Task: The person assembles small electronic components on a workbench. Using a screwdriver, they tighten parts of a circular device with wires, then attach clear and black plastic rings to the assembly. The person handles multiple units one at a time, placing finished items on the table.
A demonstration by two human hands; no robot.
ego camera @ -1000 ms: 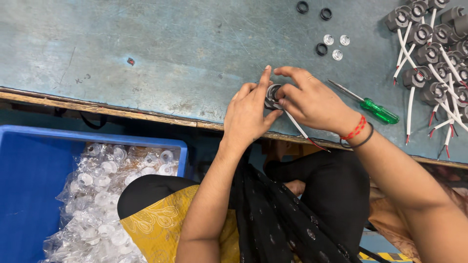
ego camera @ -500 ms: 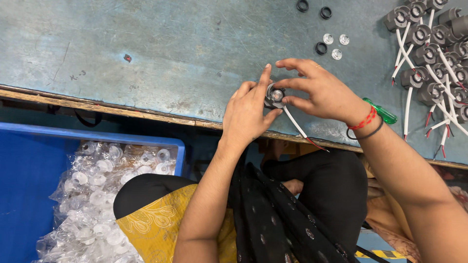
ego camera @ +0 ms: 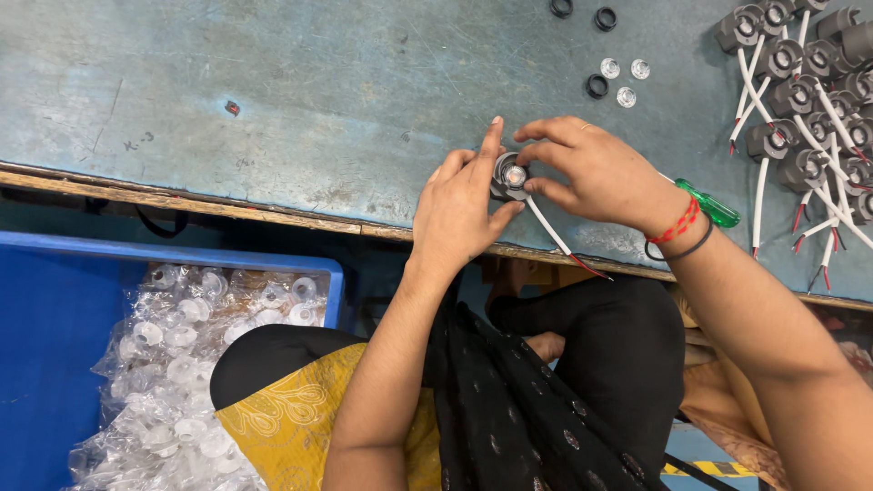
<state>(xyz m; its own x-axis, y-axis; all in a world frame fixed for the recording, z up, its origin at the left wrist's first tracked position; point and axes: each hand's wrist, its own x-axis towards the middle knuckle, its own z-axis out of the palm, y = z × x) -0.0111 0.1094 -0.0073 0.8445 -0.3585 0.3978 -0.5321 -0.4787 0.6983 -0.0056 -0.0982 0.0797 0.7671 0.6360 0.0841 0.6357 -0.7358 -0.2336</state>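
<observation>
A small dark round socket with a clear lens in its middle and a white wire trailing toward me sits between both hands over the blue-green table. My left hand grips the socket from the left with thumb and forefinger. My right hand pinches it from the right and above; a red thread and a black band circle that wrist. A green-handled screwdriver lies on the table, mostly hidden behind my right wrist.
Several finished grey sockets with white wires are heaped at the top right. Black rings and clear lenses lie loose beyond my hands. A blue crate holding a bag of clear lenses stands lower left.
My right hand has shifted up and leftward over the socket, covering most of the screwdriver. My left hand has kept its hold and stayed in place.
</observation>
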